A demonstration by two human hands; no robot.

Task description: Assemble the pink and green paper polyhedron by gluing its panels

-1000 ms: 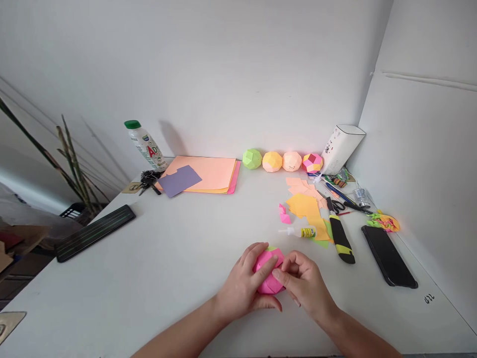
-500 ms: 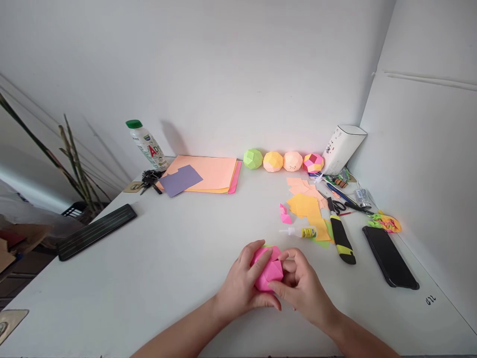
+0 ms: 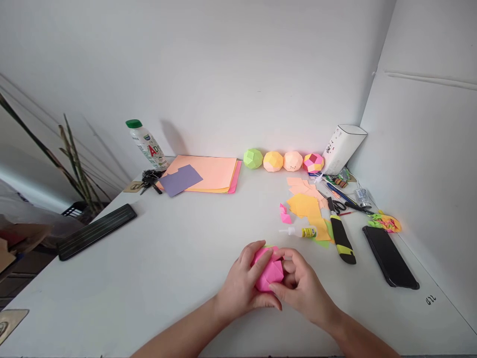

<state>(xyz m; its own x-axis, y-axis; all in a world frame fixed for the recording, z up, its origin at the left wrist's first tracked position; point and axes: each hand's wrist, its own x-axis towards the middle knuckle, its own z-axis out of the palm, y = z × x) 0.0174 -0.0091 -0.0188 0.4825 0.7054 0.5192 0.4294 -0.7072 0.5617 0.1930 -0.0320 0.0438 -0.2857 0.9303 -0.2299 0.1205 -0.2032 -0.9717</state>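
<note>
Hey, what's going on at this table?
A person is holding a pink faceted ball in both bare hands. The left hand wraps around its left side, while the right hand touches its right side with the fingertips. Just beyond lie a small bottle with a white nozzle, orange paper pieces and a cutter. Four other faceted balls sit in a row by the wall.

Matt folded paper forms the pink faceted ball [image 3: 274,273]; the surface [image 3: 175,258] is smooth, perhaps laminate; the glue bottle [image 3: 299,231], plastic.
</note>
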